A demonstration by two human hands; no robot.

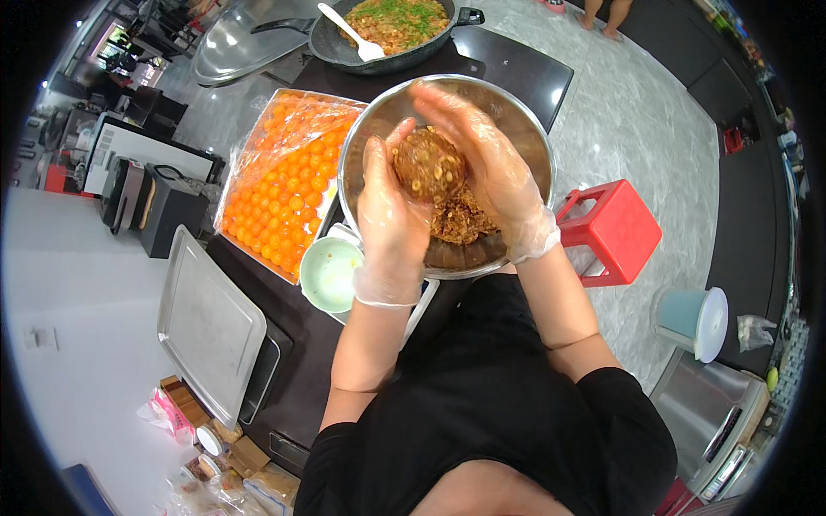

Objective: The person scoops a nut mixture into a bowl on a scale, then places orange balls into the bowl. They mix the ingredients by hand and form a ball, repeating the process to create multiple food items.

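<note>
**A:** From the head view, what is lying around the steel bowl (525,146)?

**B:** To its left, a tray of orange yolks (284,181) under clear wrap is sitting on the dark surface (516,73). Just beside the bowl's lower left rim, a small pale green bowl (329,273) is resting. Beyond the steel bowl, a dark pan (387,39) is holding a browned mixture strewn with green, with a white spoon (348,30) lying in it. A red stool (615,228) is standing on the floor to the bowl's right, and a flat metal tray (206,322) is lying well to its lower left.

**B:** Nothing is standing between the hands and the bowl.

**A:** And inside the steel bowl?

**B:** A heap of brown shredded filling (460,224) is lying at its bottom.

**A:** What are the hands doing?

**B:** Both are wearing clear gloves. The left hand (391,206) is curling half closed around a brown ball of filling (428,165), cupping it from the left. The right hand (486,159) is arching over it, fingers loosely bent, pressing from the right. The ball is sitting between both palms, above the bowl's middle.
</note>
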